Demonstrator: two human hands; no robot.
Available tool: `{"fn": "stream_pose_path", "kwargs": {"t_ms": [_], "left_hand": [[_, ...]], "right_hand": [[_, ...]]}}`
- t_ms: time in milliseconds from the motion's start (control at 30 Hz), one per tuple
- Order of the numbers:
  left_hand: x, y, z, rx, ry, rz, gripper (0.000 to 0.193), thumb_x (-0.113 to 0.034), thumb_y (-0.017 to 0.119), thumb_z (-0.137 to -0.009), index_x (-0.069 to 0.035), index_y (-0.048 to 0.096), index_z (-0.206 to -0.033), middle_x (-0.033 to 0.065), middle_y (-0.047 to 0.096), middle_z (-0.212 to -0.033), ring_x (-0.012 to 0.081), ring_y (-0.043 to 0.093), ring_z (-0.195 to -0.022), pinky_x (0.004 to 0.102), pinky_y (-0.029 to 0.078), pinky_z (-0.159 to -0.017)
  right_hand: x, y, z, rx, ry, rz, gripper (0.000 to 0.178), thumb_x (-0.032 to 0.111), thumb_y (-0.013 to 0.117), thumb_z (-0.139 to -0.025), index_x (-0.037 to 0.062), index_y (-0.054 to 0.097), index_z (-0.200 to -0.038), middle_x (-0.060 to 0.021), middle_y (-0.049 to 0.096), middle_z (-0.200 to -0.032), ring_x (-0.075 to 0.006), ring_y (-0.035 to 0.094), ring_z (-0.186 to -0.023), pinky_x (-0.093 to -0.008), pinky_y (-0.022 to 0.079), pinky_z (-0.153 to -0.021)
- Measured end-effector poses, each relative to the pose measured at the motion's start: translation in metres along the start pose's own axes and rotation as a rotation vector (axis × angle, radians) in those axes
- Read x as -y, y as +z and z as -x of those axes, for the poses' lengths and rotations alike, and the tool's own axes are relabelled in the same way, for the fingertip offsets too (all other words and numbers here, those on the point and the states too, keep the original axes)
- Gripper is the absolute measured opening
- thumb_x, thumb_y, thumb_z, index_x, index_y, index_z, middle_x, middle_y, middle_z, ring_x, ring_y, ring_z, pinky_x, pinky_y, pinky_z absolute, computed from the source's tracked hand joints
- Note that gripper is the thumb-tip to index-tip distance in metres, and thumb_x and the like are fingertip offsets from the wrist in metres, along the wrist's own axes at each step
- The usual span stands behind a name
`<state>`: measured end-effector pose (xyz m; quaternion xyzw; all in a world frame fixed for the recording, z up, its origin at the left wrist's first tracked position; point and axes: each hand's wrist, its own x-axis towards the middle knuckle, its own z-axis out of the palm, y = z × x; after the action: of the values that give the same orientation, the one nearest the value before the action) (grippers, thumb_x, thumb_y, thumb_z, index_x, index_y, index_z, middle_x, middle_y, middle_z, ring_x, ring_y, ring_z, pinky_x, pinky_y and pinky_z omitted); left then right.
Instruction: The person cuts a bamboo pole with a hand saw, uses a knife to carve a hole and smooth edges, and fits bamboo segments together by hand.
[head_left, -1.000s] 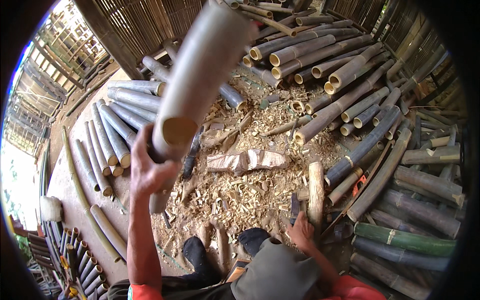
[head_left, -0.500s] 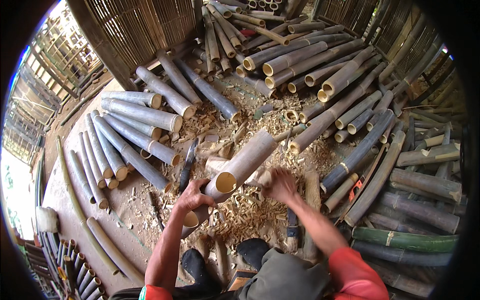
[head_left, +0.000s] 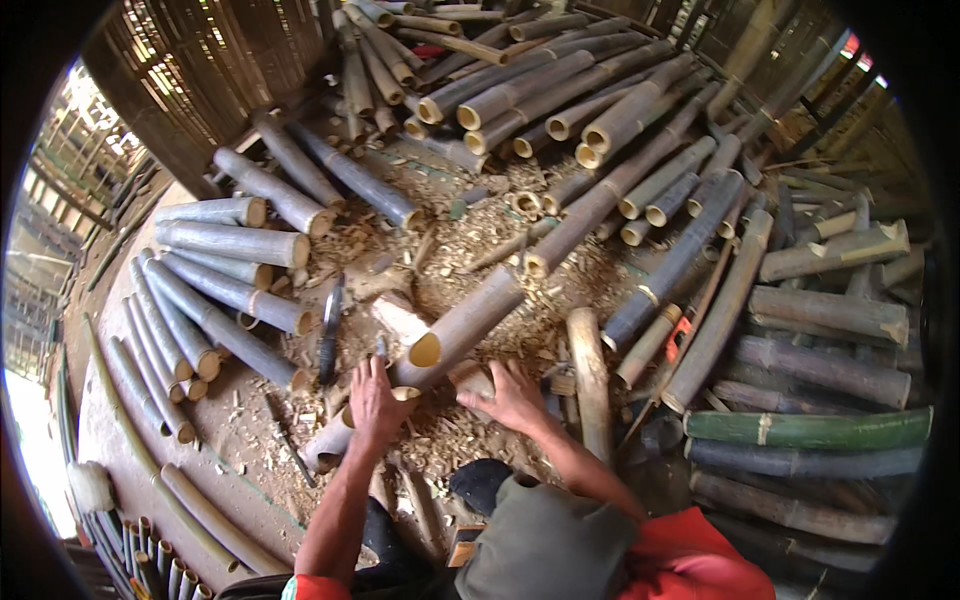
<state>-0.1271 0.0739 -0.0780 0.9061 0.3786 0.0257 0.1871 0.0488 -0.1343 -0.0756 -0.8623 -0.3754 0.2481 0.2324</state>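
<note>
A thick grey-brown bamboo tube lies slantwise across a pale log, its slanted open end toward me. My left hand is beside that end, fingers stretched and thumb pointing right below the tube; nothing shows in its grasp. Under its wrist lies a second bamboo tube, partly hidden. My right hand is spread open just right of the pale log's near end, holding nothing. A dark, long-bladed tool rests on the ground left of the tube.
Bamboo tubes fan out at the left, and a large pile fills the back. More poles are stacked at the right, including a green pole. Wood shavings cover the ground. A short log is near my right forearm.
The bamboo tube has been lowered and let go by my left hand. My right hand has drawn back toward me and opened. The whole view has shifted somewhat.
</note>
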Motion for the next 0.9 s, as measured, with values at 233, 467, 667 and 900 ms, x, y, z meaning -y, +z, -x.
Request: {"fn": "stream_pose_path", "kwargs": {"t_ms": [233, 467, 667, 900], "left_hand": [[0.008, -0.042, 0.006, 0.148, -0.029, 0.025, 0.124, -0.031, 0.095, -0.06, -0.009, 0.03, -0.164, 0.0229, 0.044, -0.16, 0.0415, 0.04, -0.149, 0.0552, 0.036, -0.122], [-0.02, 0.0, 0.028, -0.081, -0.074, -0.081, 0.096, -0.023, 0.093, -0.069, -0.009, 0.046, -0.152, 0.0161, 0.052, -0.149, 0.0387, 0.041, -0.145, 0.0553, 0.027, -0.122], [-0.012, -0.004, 0.029, -0.085, -0.061, -0.06, 0.094, -0.022, 0.093, -0.068, -0.01, 0.048, -0.149, 0.0149, 0.054, -0.145, 0.0383, 0.043, -0.141, 0.0548, 0.029, -0.121], [-0.012, -0.002, 0.028, -0.093, -0.064, -0.071, 0.092, -0.022, 0.093, -0.067, -0.012, 0.05, -0.147, 0.0144, 0.054, -0.144, 0.0378, 0.044, -0.14, 0.0562, 0.029, -0.12]], "right_hand": [[-0.158, -0.111, 0.0, -0.826, 0.311, -0.569, 0.037, 0.012, 0.071, -0.093, 0.0017, 0.059, -0.126, -0.0153, 0.067, -0.11, -0.0308, 0.067, -0.102, -0.0407, 0.054, -0.088], [-0.314, -0.139, -0.004, -1.017, 0.584, -0.105, 0.045, 0.013, 0.054, -0.095, -0.0092, 0.052, -0.134, -0.0342, 0.056, -0.137, -0.048, 0.055, -0.129, -0.0544, 0.045, -0.111], [-0.303, -0.147, -0.038, -0.598, 0.999, -0.045, 0.064, 0.035, 0.047, -0.106, -0.0128, 0.04, -0.149, -0.0352, 0.044, -0.153, -0.0488, 0.043, -0.143, -0.0555, 0.042, -0.118], [-0.333, -0.172, -0.064, -0.491, 1.103, -0.044, 0.059, 0.039, 0.047, -0.106, -0.006, 0.063, -0.14, -0.0281, 0.056, -0.151, -0.0485, 0.051, -0.142, -0.0616, 0.044, -0.116]]}}
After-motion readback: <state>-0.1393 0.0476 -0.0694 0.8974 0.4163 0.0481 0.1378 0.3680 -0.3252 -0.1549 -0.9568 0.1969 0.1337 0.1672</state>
